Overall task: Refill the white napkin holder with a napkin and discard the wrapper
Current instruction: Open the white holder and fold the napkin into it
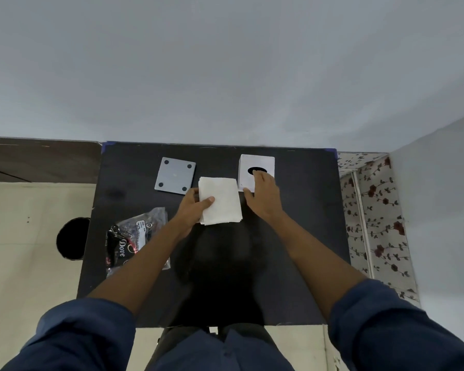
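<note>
Napkin stack (221,200) sits at frame centre on the black table (134,183), its left edge pinched by the left hand (192,207). Right hand (263,195) clasps the white napkin holder (263,162), upper right. Stack judged light, soft, prone to fanning; grip both side edges.

The left hand (192,207) covers the near-left edge of the napkin stack (220,200), and its fingers go under the stack, out of sight. Right of the stack, the right hand (261,198) hides the near corner of the white napkin holder (256,170) and part of its dark oval opening; whether the fingers grip or merely rest there cannot be told. Left of the stack, the left forearm crosses the wrapper (134,242), hiding its right edge; its small label print is unreadable. Both sleeves are cut off by the bottom edge.
</note>
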